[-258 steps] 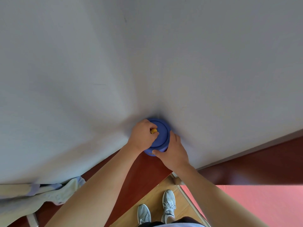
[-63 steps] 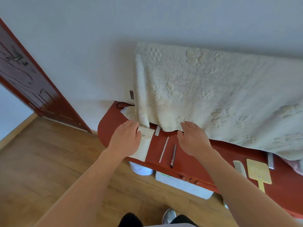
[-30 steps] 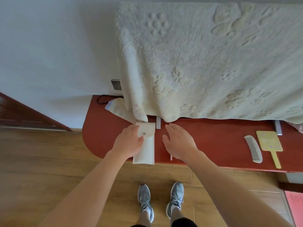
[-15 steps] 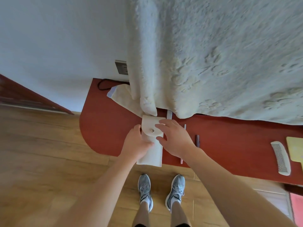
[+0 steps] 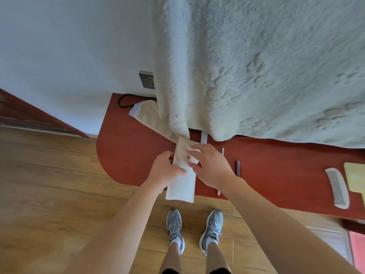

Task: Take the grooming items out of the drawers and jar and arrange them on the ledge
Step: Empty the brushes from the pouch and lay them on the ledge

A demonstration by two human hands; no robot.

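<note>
Two hands [image 5: 166, 171] [image 5: 212, 167] grasp cloth pouch [image 5: 182, 184] | red ledge [image 5: 276, 165], comb [image 5: 337, 188] | white wall [image 5: 69, 46] | wood floor [image 5: 49, 194]

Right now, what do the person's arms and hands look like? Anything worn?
Bare left arm and right arm, no sleeves in view. No gloves, rings or watch on left hand or right hand. Below: grey lace-up sneakers, white socks.
</note>
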